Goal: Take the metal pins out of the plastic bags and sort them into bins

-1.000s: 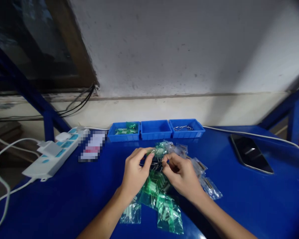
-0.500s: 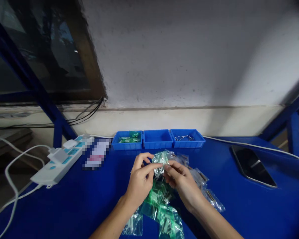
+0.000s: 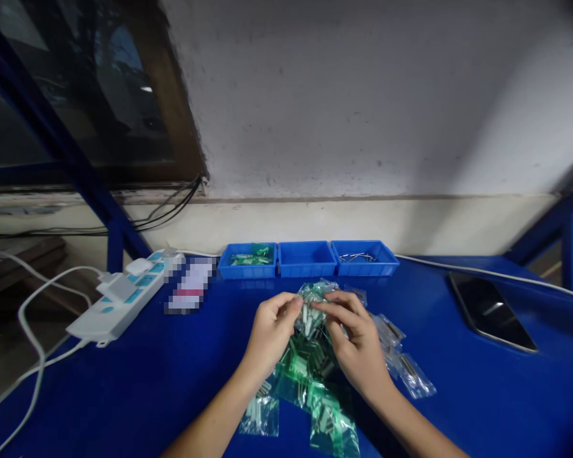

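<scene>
A small clear-green plastic bag (image 3: pixel 310 318) with pale slender pieces in it is held up between my hands. My left hand (image 3: pixel 273 327) pinches its left edge between thumb and curled fingers. My right hand (image 3: pixel 358 337) grips its right side, the index finger reaching across its front; the thumb's contact is partly hidden. Beneath my hands lie several green plastic bags (image 3: pixel 332 420) of similar pieces, overlapping. A clear plastic bag (image 3: pixel 260 413) of pale pieces rests beside my left forearm. Clear bags with thin dark pieces (image 3: pixel 414 375) lie to the right of my right hand.
Three blue bins line the back: the left bin (image 3: pixel 248 271) has green bags, the middle bin (image 3: pixel 308 270) shows a bare floor, the right bin (image 3: pixel 365 268) holds thin metal pieces. A power strip (image 3: pixel 98 326) stands left, near a blurred card (image 3: pixel 191 286). A phone (image 3: pixel 491 312) lies right.
My right hand has shifted its hold, its index finger now stretched over the bag's front. The left fingers have drawn closer together at the bag's edge. The camera view has shifted slightly.
</scene>
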The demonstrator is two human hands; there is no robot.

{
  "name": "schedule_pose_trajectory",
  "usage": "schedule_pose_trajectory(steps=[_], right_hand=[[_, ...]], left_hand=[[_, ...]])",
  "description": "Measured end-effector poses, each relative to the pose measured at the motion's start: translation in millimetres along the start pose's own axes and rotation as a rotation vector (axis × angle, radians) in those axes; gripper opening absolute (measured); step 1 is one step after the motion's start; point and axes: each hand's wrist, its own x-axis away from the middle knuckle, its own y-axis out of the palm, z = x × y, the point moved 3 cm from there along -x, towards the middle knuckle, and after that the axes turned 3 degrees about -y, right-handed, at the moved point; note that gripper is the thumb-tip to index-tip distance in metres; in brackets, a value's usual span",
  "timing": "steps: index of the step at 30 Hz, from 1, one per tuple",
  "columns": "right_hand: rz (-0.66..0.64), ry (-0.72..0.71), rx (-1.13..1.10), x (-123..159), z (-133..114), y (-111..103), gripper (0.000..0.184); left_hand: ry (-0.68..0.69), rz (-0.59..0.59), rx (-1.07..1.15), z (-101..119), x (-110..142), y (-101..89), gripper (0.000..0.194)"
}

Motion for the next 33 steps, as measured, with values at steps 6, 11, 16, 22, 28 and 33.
schedule_pose_trajectory(steps=[6, 11, 16, 22, 28, 33], right_hand=[[-0.011, 0.311, -0.123, -2.7, 4.6, -0.4, 0.029], [-0.036, 0.486, -0.331, -3.3, 4.5, 1.6, 0.036], [-0.003, 0.397, -0.278, -5.7, 2.9, 0.7, 0.028], [-0.131, 0.165, -0.046, -0.4, -3.4, 4.2, 0.027], [-0.116, 0.103, 0.050, 0.1, 0.6, 1.2, 0.037], [-0.124, 0.171, -0.106, -2.8, -3.0, 0.3, 0.037]], left_hand=[[0.383, 0.090, -0.279, 6.9, 5.7, 0.0, 0.018], [0.499, 0.013, -0.384, 5.1, 11.7, 8.6, 0.023], [0.353, 0.003, -0.310, 7.5, 9.1, 7.9, 0.018], [-0.036, 0.026, -0.038, -5.8, -0.4, -2.0, 0.052], [-0.011, -0.007, 0.071, -2.1, -3.4, -3.9, 0.027], [0.300, 0.117, -0.262, 9.2, 3.8, -4.0, 0.025]])
